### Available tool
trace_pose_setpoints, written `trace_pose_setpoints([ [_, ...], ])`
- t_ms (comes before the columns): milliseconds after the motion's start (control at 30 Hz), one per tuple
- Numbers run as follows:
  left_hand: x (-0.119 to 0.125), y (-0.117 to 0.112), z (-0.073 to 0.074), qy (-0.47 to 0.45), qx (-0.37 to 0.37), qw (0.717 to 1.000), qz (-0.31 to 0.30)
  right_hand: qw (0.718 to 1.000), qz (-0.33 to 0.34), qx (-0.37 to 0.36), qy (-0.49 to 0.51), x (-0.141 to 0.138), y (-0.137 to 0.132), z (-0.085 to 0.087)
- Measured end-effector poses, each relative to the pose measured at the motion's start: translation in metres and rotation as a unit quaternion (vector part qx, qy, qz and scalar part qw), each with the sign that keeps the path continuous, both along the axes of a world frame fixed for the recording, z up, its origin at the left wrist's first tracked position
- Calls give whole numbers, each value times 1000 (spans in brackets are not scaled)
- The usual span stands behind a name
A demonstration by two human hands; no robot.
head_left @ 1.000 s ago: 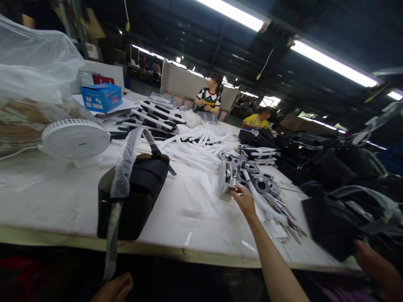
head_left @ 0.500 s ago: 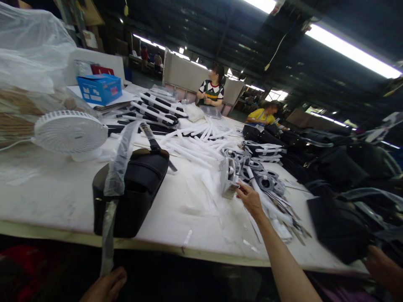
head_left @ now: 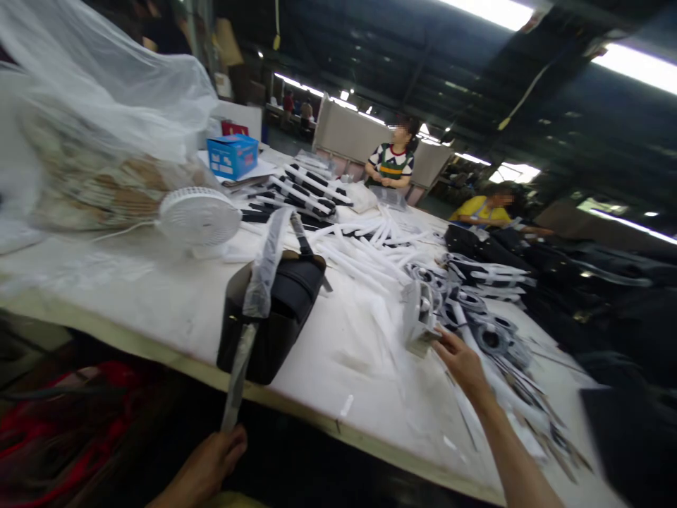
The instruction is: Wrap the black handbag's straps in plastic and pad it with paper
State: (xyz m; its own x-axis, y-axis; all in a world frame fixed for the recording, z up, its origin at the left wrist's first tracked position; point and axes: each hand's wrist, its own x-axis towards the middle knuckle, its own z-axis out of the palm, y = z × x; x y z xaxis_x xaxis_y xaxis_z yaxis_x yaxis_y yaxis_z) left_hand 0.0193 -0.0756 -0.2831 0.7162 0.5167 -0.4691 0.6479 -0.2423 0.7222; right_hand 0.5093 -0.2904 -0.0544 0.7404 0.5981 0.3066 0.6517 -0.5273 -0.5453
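Note:
A black bag [head_left: 275, 317] lies on the white table [head_left: 132, 296], its long strap [head_left: 259, 282] wrapped in clear plastic and hanging over the front edge. My left hand [head_left: 204, 469] is below the table edge, fingers closed on the strap's lower end. My right hand [head_left: 462, 361] reaches forward across the table, and its fingertips grip the bottom of a small upright clear packet [head_left: 417, 317]. Beside it lie coiled straps in plastic [head_left: 486, 331] and a heap of white wrapped strips [head_left: 364, 254].
A white fan [head_left: 199, 217] and a large clear sack [head_left: 100, 134] stand at the left, with a blue box [head_left: 233, 156] behind them. Black bags [head_left: 608, 310] pile up at the right. Two people [head_left: 394, 161] sit at the far side.
The view has swung left, so the table's things sit further right. My right hand stays at the packet. The hand on a black bag at the far right is out of view.

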Motion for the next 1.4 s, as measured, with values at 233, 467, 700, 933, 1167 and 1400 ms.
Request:
trace_pose_setpoints([
  [233,-1,-5,23,-5,-1,1000,30,984,-115,-137,17,22,-7,-2],
  [467,-6,-2,17,-36,0,999,22,991,-89,-93,47,-7,2,18],
  [700,0,2,13,-56,-1,998,-11,990,-105,-83,-34,-7,4,6],
  [933,0,0,18,-55,-31,998,7,989,-126,-63,-41,-5,-3,2],
  [1167,1,2,24,-47,-16,999,11,986,-145,-65,45,-15,-15,3],
  [1400,1,-2,31,-31,6,999,16,984,-130,-96,75,-6,0,-1],
])
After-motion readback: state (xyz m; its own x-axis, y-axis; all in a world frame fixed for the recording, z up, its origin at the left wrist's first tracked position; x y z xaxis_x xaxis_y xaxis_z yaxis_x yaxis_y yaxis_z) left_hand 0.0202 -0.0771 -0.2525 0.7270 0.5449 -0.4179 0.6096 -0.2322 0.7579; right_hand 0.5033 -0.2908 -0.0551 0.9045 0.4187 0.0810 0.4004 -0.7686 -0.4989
